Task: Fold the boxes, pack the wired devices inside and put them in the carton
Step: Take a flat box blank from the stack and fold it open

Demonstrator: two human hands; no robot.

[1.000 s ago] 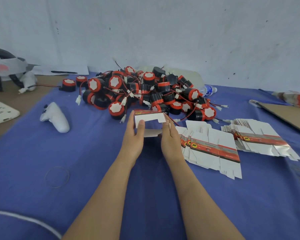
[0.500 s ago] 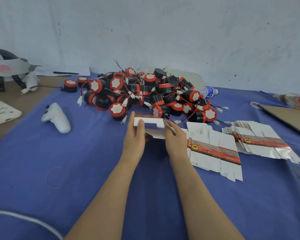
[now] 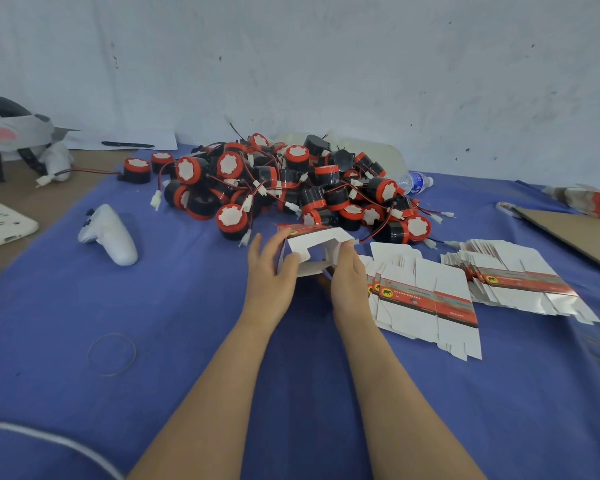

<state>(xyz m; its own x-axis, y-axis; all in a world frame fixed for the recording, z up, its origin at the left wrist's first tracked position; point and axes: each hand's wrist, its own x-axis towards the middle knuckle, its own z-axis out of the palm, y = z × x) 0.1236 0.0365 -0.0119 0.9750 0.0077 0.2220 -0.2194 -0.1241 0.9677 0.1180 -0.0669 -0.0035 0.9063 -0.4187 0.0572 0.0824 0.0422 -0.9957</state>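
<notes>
**Box Opens Up Between the Hands**

Since half a second ago the box (image 3: 312,241) has gone from nearly flat to a squared tube, and both hands have spread a little with it. The left hand (image 3: 269,282) grips the box's left side with its thumb on the white near flap. The right hand (image 3: 349,282) is curled round the right side. The box sits just above centre of the frame, held over the counter (image 3: 187,306), its open end toward the camera and a red band along its far top edge.

Nearest, at lower left, a white cable (image 3: 49,439) crosses the blue cloth, and beyond it lies a thin rubber band (image 3: 111,335). Bare cloth lies left of the forearms and below them.

Just beside the right hand lies a fanned stack of flat boxes (image 3: 426,303), with a second stack (image 3: 520,282) farther right. Each blank carries a red band with a yellow oval and a black animal figure; the lettering is too small to read.

At middle left a white controller (image 3: 110,235) lies well apart from the hands. Just behind the box is the pile of wired devices (image 3: 291,188), black drums with red rims, white caps and red and black leads ending in white plugs.

At the pile's right edge a water bottle (image 3: 414,181) lies on its side, its blue label unreadable. A cardboard sheet (image 3: 575,233) lies at the right edge. At upper left are a headset (image 3: 11,133) and a pen (image 3: 127,144) on a sheet of paper (image 3: 160,140), against the white wall (image 3: 326,64).
</notes>
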